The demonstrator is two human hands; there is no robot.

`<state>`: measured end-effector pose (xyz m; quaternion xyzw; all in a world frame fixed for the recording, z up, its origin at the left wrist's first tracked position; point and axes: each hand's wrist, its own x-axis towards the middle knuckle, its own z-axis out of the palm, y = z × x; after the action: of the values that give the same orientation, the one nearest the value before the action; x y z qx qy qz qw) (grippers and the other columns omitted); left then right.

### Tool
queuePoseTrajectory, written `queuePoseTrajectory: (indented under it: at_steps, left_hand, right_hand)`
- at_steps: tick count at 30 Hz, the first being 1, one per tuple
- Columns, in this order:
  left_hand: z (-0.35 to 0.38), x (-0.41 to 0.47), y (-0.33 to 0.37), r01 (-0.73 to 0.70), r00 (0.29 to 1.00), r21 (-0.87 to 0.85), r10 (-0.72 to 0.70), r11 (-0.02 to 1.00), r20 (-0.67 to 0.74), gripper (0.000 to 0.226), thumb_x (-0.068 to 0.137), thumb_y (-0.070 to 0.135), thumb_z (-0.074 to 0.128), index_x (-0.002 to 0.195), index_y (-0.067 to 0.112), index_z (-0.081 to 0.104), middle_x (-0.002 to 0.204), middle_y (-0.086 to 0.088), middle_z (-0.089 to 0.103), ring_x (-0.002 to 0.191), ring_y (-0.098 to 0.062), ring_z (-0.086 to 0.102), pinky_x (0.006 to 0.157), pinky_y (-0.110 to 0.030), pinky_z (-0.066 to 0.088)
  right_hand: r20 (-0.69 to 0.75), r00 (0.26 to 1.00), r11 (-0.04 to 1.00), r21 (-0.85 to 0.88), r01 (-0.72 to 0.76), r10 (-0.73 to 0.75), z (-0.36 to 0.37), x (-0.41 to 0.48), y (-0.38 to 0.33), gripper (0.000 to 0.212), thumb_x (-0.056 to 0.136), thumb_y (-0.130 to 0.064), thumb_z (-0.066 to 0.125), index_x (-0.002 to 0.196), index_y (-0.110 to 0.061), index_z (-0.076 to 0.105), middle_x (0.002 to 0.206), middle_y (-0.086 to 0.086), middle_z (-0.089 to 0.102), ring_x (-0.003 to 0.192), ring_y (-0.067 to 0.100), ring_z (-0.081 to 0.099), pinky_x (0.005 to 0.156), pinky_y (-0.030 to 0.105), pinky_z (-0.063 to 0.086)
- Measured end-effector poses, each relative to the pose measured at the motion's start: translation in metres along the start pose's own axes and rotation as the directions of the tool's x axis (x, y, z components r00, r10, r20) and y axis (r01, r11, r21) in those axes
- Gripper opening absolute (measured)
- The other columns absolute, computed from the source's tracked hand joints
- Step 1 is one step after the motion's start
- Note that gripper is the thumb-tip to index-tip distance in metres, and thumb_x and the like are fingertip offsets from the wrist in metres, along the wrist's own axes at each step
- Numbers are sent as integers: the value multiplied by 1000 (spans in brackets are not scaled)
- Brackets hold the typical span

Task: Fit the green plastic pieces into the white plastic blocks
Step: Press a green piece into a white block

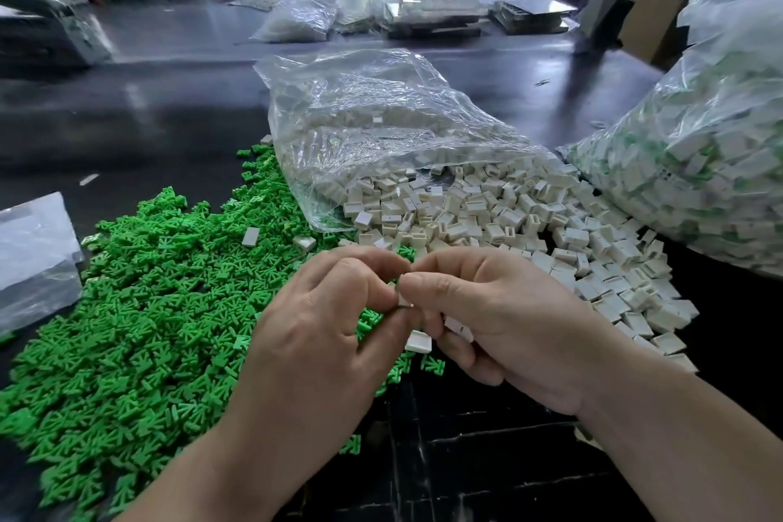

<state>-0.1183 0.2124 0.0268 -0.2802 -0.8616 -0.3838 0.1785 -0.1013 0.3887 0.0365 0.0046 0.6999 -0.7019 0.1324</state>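
L hand [315, 335] & R hand [495, 322] curled, pinching together.

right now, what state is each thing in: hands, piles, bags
left hand: pinches the held block
right hand: pinches it too, spare blocks under its fingers
held block: white, between both hands' fingertips
green pieces: loose heap on the table
clear bag: open, lying on its side
white blocks: loose heap spilling from the clear bag
large bag: bulging with white blocks, green showing

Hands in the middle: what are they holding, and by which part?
The left hand and right hand pinch a white block with a green piece between fingertips; exact grip hidden. The right also cups spare blocks.
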Motion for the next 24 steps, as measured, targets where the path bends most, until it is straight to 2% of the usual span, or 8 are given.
queuePoseTrajectory:
  at_steps: [5, 11, 13, 15, 17, 19, 21, 24]
  left_hand:
    - [-3, 1, 3, -61, 997, -46, 59, 997, -54, 25, 79, 42, 67, 82, 20, 57, 96, 18, 63, 95, 2, 59, 82, -6, 39]
    - [-7, 0, 3, -56, 998, 30, 56, 998, 7, 45, 78, 50, 70, 114, 26, 56, 103, 21, 61, 98, 10, 51, 83, -2, 36]
    - [-14, 4, -5, -62, 997, 196, 51, 979, 59, 46, 86, 57, 54, 117, 23, 58, 104, 15, 61, 89, 6, 50, 74, -6, 37]
    - [-25, 6, -19, -37, 995, 434, -8, 900, 102, 54, 90, 62, 42, 113, 18, 63, 95, 5, 63, 84, -8, 53, 74, -20, 43]
    - [-34, 6, -29, 34, 965, 632, -189, 774, 180, 67, 89, 74, 32, 113, 21, 65, 95, 2, 65, 85, -17, 59, 75, -36, 47]
    - [-34, 7, -36, 60, 907, 695, -329, 717, 261, 76, 81, 81, 20, 120, 30, 61, 104, 7, 63, 94, -14, 57, 84, -37, 45]
    - [-28, 8, -37, 16, 894, 668, -310, 744, 324, 68, 80, 76, 26, 118, 34, 63, 98, 12, 61, 90, -10, 55, 84, -36, 44]
    - [-22, 7, -34, -45, 928, 561, -174, 827, 330, 30, 84, 52, 56, 91, 30, 74, 76, 13, 61, 68, -11, 55, 72, -37, 47]
  right_hand:
    - [112, 993, 998, 55, -38, 32, 1, -4, -5, 25, 95, -32, 69, 84, -10, 65, 62, 1, 55, 43, 8, 45, 35, 18, 32]
    - [155, 987, 987, 149, -66, 43, 1, -3, -6, 25, 98, -23, 62, 75, -13, 60, 56, -3, 57, 39, 6, 44, 34, 17, 30]
    - [129, 991, 969, 236, -76, 47, -2, -1, -7, 17, 91, -24, 60, 82, -10, 61, 62, 2, 62, 39, 7, 45, 33, 17, 30]
    - [101, 994, 937, 343, -60, 27, -6, 2, -7, 18, 85, -24, 59, 90, -7, 60, 76, 10, 66, 41, 9, 46, 31, 15, 32]
    - [77, 997, 911, 411, -41, 10, -9, 3, -6, 20, 83, -22, 60, 94, -5, 56, 80, 12, 66, 41, 9, 47, 30, 15, 32]
    - [59, 998, 905, 424, -31, 7, -9, 3, -4, 17, 82, -20, 62, 93, -7, 58, 78, 11, 65, 41, 9, 46, 30, 15, 32]
    - [39, 999, 909, 415, -29, 14, -7, 4, -3, 11, 81, -16, 64, 90, -11, 61, 75, 10, 62, 42, 10, 45, 31, 15, 31]
    - [-2, 1000, 916, 400, -26, 29, -7, 4, -1, 10, 82, -13, 67, 92, -12, 66, 74, 9, 58, 44, 12, 44, 31, 16, 31]
